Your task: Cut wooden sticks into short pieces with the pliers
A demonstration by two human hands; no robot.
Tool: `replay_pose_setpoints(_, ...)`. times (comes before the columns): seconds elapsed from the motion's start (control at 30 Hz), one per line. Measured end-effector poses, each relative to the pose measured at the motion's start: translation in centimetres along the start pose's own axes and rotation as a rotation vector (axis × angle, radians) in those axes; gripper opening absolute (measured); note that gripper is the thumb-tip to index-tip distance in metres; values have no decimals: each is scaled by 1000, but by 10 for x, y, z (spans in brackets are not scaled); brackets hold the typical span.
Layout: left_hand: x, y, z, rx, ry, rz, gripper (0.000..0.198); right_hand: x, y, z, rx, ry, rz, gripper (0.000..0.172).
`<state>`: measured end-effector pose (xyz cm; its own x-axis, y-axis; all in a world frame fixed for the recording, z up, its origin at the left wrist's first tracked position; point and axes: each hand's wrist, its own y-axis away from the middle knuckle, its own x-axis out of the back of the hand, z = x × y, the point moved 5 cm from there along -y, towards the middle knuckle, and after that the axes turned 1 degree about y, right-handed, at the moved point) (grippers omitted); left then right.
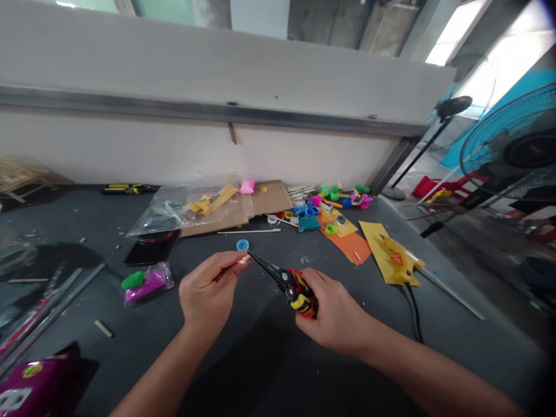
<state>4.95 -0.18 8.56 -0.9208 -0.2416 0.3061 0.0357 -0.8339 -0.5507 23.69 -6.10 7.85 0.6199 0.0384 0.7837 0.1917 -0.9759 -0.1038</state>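
1. Left forearm (163, 370) and right forearm (434, 376) reaching in from the bottom edge of the head view, over a dark grey work table (456, 330).
2. Left hand (208, 295): narrow pinch on a small wooden stick (244, 260), its end left free beyond the fingertips, apparently to keep that end exposed to the tool.
3. Right hand (334, 315): closed firmly around the red, yellow and black handles of long-nose pliers (282, 281), a fist grip suited to squeezing, with the nose angled toward the stick and its tips just beside it.
4. Just beyond the stick, a blue bottle cap (242, 245) lying on the table, close to both hands.
5. Farther back, a clutter of coloured caps (334, 200) near corrugated cardboard (269, 197); to the right, a yellow hot-glue gun (397, 258) resting on yellow card, trailing a black cord (412, 310), perhaps set on the card to protect the table.
6. Near the lower left corner, a purple packet (39, 388) with a sticker, its printing too blurred to read; no brand or other writing legible anywhere.
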Motion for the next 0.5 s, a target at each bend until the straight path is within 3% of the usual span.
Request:
replay_pose_setpoints(0.17, -2, 0, 1, 18, -5, -31, 11, 3, 0, -2, -2, 14, 10, 38)
replay_pose_setpoints(0.5, -9, -2, 5, -1, 68, -286, 20, 10, -1, -2, 31, 133, 39, 45)
